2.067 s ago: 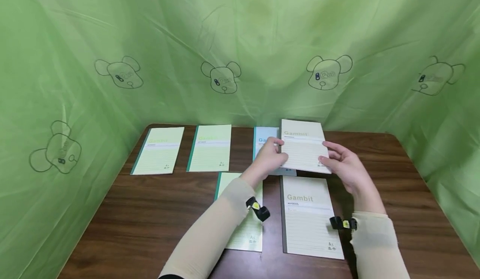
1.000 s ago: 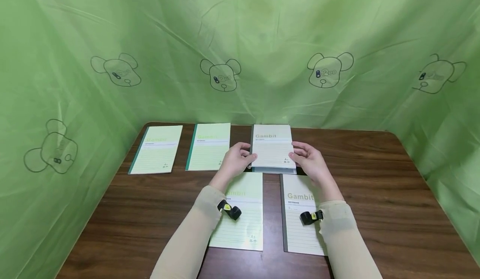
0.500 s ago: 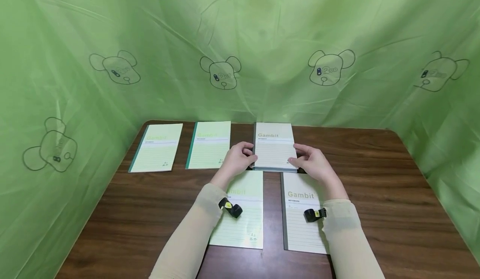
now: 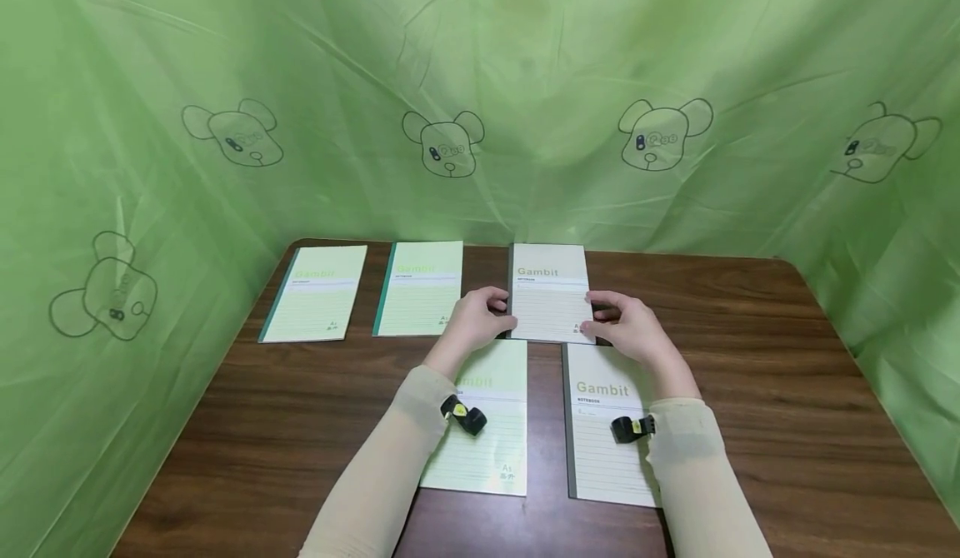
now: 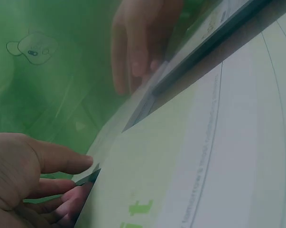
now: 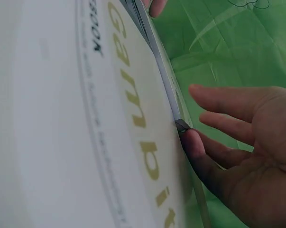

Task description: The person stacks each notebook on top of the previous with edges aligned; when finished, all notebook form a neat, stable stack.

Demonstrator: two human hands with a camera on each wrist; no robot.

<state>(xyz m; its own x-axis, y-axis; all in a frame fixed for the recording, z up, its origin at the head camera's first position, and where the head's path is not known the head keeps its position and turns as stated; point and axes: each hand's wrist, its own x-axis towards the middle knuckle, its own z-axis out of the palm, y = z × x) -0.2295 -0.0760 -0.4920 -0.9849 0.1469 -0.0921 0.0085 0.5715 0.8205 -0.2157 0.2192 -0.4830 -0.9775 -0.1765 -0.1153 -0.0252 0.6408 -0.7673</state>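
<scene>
A grey-spined Gambit notebook [image 4: 550, 300] lies at the table's back middle, on the spot where a blue notebook was visible earlier; the blue cover is hidden in the head view. My left hand [image 4: 474, 322] holds its left edge, thumb low and fingers bent above. At the right edge my right hand [image 4: 633, 327] grips the notebook, its thumb by the lower right corner. The right wrist view shows that thumb [image 6: 194, 142] against the edge, with the other fingers spread apart. Both forearms pass over nearer notebooks.
Two green-spined notebooks [image 4: 315, 296] lie at the back left. Nearer me lie another pale green notebook [image 4: 491, 445] under the left forearm and a grey-spined one [image 4: 603, 433] partly under the right. Green curtain [image 4: 525, 83] surrounds the wooden table [image 4: 757, 358].
Both hands carried the grey-spined notebook leftward and lowered it over the blue one. The blue strip showing below it has since gone, as the notebook shifted slightly right and nearer.
</scene>
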